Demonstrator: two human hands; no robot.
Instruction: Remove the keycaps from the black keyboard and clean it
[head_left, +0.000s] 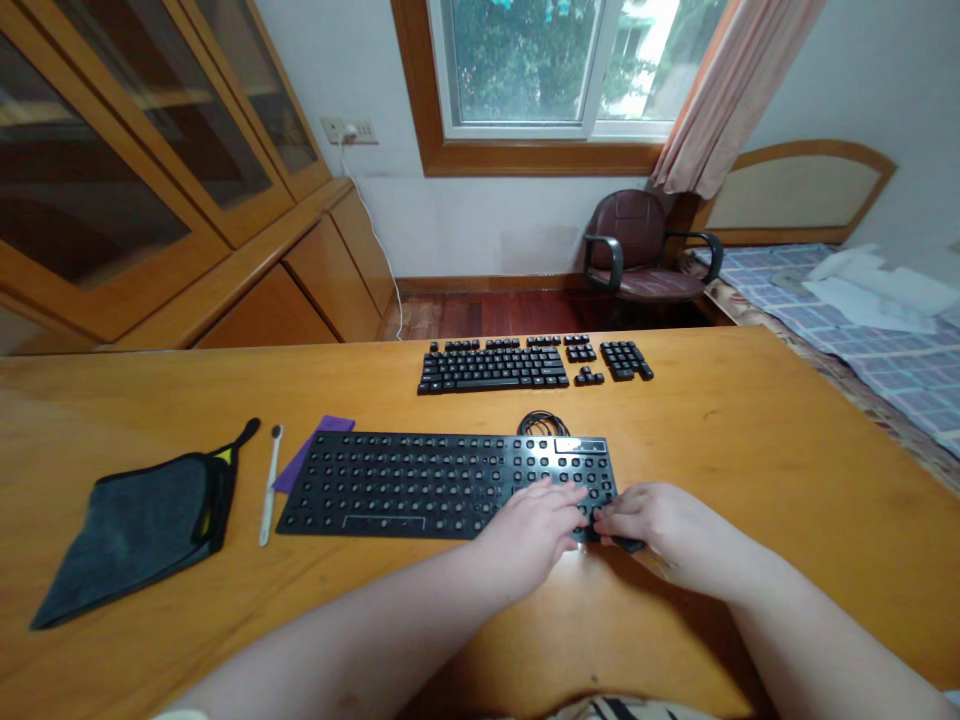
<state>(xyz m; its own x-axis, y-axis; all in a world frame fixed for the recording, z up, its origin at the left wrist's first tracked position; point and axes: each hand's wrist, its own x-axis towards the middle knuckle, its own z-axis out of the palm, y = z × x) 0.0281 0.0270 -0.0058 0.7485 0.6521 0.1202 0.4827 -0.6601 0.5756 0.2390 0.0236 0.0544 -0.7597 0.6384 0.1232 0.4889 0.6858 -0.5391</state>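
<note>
A black keyboard base with its keycaps off lies across the table, bare switches showing in rows. Over the lower right part of it rests my left hand, fingers stretched out and palm down. My right hand is at the keyboard's lower right corner, fingers pinched together close to my left fingertips. A small dark piece shows below the right fingers; most of it is hidden, so its kind is unclear. Beyond the keyboard, the removed black keycaps sit laid out in keyboard order.
A coiled black cable lies behind the keyboard. To its left are a purple cloth, partly under the keyboard, a white toothbrush and a dark grey cloth with a loop. Past the wooden table stands an armchair.
</note>
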